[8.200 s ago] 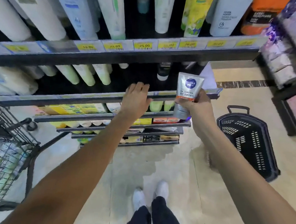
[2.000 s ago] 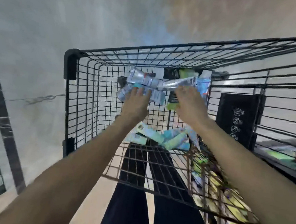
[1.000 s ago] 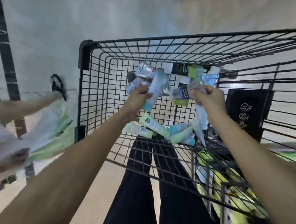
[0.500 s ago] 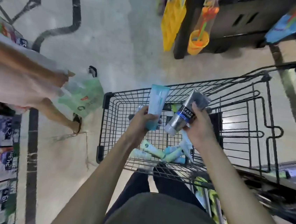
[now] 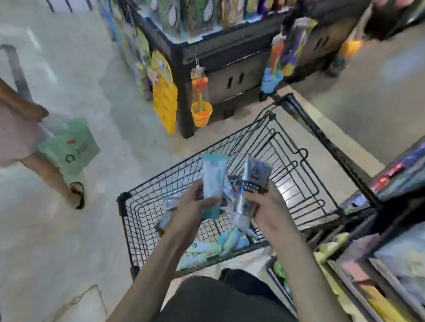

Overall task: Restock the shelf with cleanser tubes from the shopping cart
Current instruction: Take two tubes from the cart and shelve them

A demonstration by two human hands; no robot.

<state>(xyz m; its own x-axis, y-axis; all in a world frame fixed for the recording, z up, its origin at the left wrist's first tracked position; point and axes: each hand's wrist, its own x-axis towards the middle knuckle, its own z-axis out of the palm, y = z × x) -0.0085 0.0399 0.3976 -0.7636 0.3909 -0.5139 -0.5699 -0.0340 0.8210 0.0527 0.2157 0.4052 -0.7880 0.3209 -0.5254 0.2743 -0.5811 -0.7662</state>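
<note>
**Both hands lifted over the cart, a tube in each**

The left hand (image 5: 187, 210) grips a light teal tube (image 5: 213, 184), its fingers curled round the lower half so that the flat crimped end points up and away from the person. The right hand (image 5: 266, 208) holds a silver-grey tube (image 5: 252, 186) with a dark band of lettering across it, thumb over the front, cap end down. The two tubes stand nearly upright and just beside each other, above the open basket of the black wire shopping cart (image 5: 142, 221). A further small packet seems to be tucked between the hands, but blur keeps it from being made out.

Down in the cart's basket lie more tubes (image 5: 229, 241), pale blue and pale green, heaped near the edge closest to the person. The shelf (image 5: 380, 304) with its yellow and green stock runs along the right side, touching or just beside the cart; which of the two cannot be told.

To the left, on the pale floor (image 5: 67, 237), another person (image 5: 7, 128) walks by in a sandal, carrying a green bag (image 5: 71, 146). Beyond the cart stands a dark display unit (image 5: 230, 55) hung with an orange toy bucket (image 5: 201, 112) and a yellow pack (image 5: 165, 103)
</note>
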